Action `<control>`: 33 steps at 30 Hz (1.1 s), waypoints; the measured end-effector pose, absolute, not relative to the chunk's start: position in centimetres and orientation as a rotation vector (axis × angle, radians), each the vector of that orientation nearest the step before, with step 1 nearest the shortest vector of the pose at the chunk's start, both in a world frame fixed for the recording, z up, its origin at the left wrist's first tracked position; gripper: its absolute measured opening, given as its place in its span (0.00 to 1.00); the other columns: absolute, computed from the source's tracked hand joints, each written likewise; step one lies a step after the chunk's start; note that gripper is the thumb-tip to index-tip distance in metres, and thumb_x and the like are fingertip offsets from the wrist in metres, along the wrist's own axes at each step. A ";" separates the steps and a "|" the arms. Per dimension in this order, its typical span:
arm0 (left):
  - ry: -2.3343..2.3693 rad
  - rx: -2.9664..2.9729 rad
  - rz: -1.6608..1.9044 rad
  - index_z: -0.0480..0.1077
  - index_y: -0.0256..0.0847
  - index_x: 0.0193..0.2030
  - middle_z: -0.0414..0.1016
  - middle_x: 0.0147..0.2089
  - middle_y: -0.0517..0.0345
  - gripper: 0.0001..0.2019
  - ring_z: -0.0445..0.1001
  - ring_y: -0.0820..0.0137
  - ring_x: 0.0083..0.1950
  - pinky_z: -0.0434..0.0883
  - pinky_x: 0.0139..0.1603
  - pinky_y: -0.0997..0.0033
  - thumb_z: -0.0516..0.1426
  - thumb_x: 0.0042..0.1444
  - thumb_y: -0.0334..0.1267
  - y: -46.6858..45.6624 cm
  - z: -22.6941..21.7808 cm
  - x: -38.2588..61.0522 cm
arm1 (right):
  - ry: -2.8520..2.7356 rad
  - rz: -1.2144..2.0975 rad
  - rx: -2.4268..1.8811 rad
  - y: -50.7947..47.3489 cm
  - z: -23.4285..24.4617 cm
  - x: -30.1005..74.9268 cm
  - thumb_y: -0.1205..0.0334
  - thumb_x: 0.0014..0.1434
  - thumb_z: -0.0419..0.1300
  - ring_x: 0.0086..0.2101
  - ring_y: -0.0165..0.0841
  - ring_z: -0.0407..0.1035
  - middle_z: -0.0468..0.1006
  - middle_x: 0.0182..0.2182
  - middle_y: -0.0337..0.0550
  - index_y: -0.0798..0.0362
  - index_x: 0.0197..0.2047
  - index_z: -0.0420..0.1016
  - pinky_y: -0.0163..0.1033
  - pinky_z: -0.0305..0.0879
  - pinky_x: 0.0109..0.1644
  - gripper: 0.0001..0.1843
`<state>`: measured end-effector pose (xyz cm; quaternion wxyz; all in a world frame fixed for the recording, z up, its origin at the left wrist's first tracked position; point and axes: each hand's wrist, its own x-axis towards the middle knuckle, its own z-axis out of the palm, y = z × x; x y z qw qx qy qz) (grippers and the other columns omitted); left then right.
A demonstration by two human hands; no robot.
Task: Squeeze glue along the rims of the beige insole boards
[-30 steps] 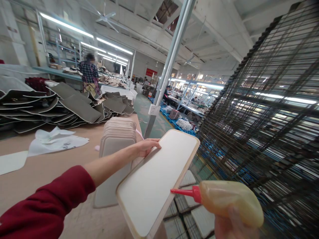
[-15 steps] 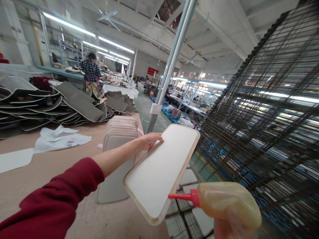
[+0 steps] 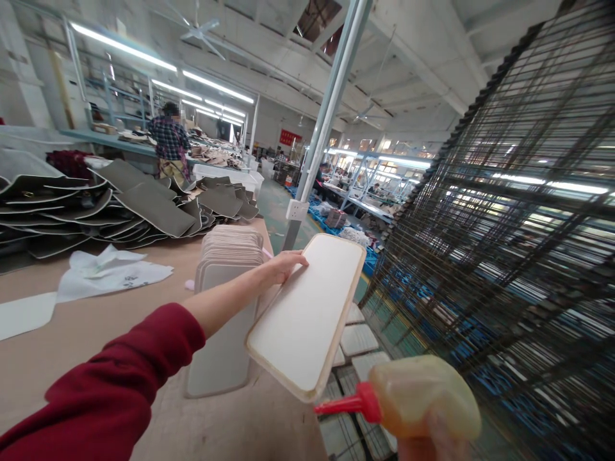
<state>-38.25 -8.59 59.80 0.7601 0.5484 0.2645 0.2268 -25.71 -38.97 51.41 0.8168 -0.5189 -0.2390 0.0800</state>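
My left hand (image 3: 284,265) grips the left edge of a white rounded panel (image 3: 307,314) with a tan rim, holding it tilted past the right end of the brown worktable (image 3: 96,326). My right hand (image 3: 432,445), mostly cut off at the bottom edge, is closed round a yellowish squeeze bottle (image 3: 423,397) whose red nozzle (image 3: 336,404) points left, just below the panel's near corner. A stack of similar beige panels (image 3: 230,253) lies on the table beside my left forearm.
A tall dark wire rack (image 3: 504,256) fills the right side. More white panels (image 3: 358,339) lie on a low shelf below. Grey mats (image 3: 144,205) are piled at the table's far side, with white cloth (image 3: 108,269) near them. A person (image 3: 169,144) works farther back by a metal post (image 3: 327,121).
The panel has moved left and away from me, shrinking in view. The bottle has dropped lower and its nozzle has come off the panel's edge.
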 end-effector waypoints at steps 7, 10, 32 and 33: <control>0.462 1.232 0.449 0.68 0.38 0.53 0.78 0.31 0.58 0.33 0.75 0.65 0.29 0.72 0.29 0.68 0.62 0.34 0.30 -11.2 58.3 -38.1 | -0.386 0.005 -0.880 -32.9 57.8 -23.1 0.57 0.40 0.72 0.45 0.33 0.68 0.72 0.47 0.42 0.51 0.49 0.70 0.42 0.63 0.56 0.32; 0.347 1.199 0.373 0.67 0.37 0.55 0.78 0.34 0.56 0.34 0.76 0.64 0.32 0.73 0.32 0.67 0.63 0.35 0.31 -11.7 58.1 -38.4 | -0.387 -0.067 -0.913 -31.8 58.1 -21.3 0.58 0.37 0.74 0.43 0.32 0.68 0.72 0.43 0.39 0.51 0.48 0.69 0.42 0.67 0.51 0.33; 0.011 1.222 0.071 0.69 0.40 0.56 0.80 0.38 0.57 0.35 0.77 0.65 0.36 0.73 0.35 0.70 0.57 0.36 0.23 -12.8 55.9 -33.7 | -0.383 -0.337 -1.496 -36.3 53.2 -23.6 0.43 0.37 0.70 0.39 0.40 0.68 0.73 0.41 0.48 0.55 0.51 0.67 0.42 0.68 0.41 0.41; -0.003 1.221 0.055 0.69 0.41 0.56 0.80 0.39 0.56 0.34 0.77 0.65 0.37 0.73 0.35 0.70 0.58 0.36 0.23 -13.2 55.9 -33.5 | -0.355 -0.420 -1.466 -37.1 53.1 -22.8 0.42 0.39 0.68 0.41 0.42 0.68 0.72 0.43 0.49 0.55 0.53 0.66 0.45 0.67 0.44 0.41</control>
